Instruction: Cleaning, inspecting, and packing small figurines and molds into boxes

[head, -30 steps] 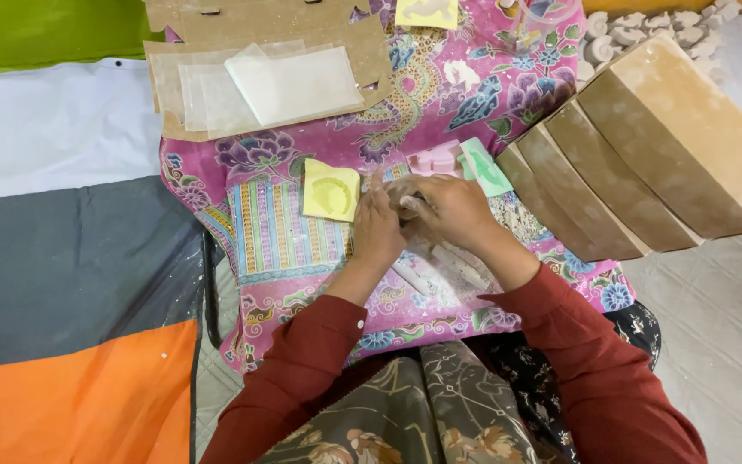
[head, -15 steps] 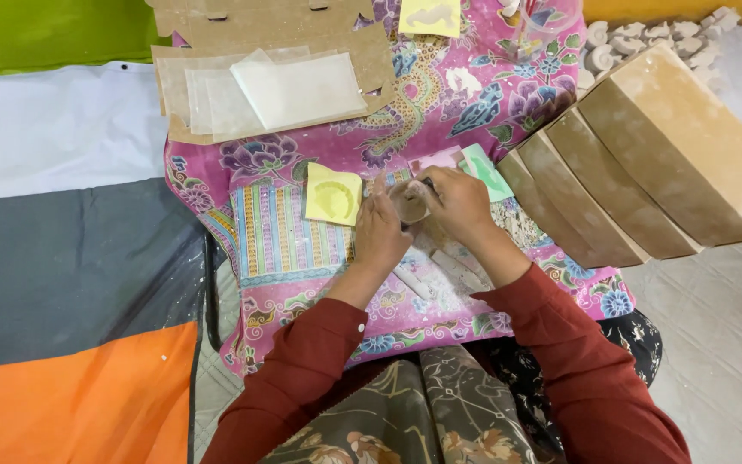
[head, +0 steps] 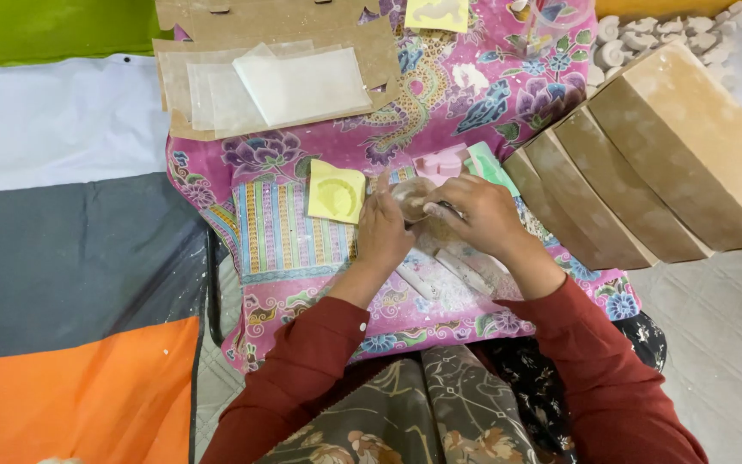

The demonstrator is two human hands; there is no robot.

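Gripping a small pale piece (head: 411,196), both hands, left (head: 386,234), right (head: 480,215)

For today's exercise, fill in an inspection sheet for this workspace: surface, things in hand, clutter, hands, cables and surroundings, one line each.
Surface: pink patterned cloth spread on the floor.
Things in hand: small pale round piece held between both hands.
Clutter: yellow mould, pink mould, green mould, cardboard with clear sheets, tan slabs, white casts.
Hands: left hand and right hand both grip the piece.
Cables: nothing seen.
Surroundings: grey, white and orange mat.
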